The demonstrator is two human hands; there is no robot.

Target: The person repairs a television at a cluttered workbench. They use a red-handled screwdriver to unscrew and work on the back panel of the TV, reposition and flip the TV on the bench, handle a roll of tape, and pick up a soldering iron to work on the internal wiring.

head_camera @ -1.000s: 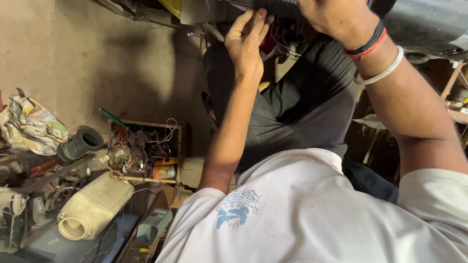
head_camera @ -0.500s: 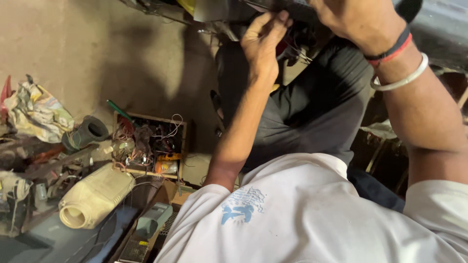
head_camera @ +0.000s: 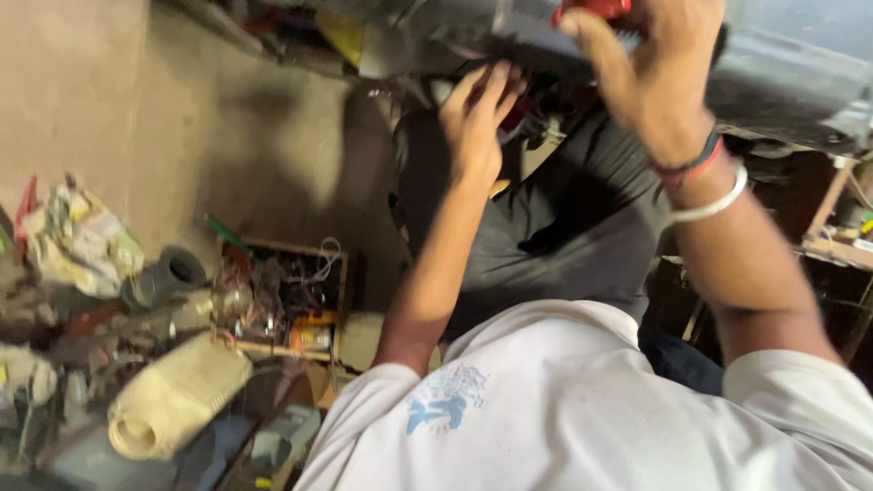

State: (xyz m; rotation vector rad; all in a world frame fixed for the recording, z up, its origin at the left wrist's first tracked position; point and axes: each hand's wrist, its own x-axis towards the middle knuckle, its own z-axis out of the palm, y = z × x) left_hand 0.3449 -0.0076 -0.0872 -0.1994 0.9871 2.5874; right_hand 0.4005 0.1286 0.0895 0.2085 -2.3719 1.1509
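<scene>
My left hand [head_camera: 477,123] reaches up into dark parts and red wiring [head_camera: 536,100] under a grey metal body [head_camera: 782,64]. Its fingers are stretched out close together, and their tips are hidden among the parts. My right hand [head_camera: 650,86], with dark and red bands and a white bangle at the wrist, is raised to the right of it. Its fingers curl around a small red thing [head_camera: 596,8] at the frame's top edge. My white shirt [head_camera: 564,409] fills the bottom.
A wooden box [head_camera: 291,300] of wires and small parts stands on the floor at left. Near it are a cream plastic jug [head_camera: 173,400], a grey pipe piece [head_camera: 168,273], crumpled paper [head_camera: 77,236] and metal scrap. A wooden frame [head_camera: 832,241] is at far right.
Both hands sit lower in the view and the picture has blurred. The red thing at my right fingertips now shows. My left hand stays in the same parts.
</scene>
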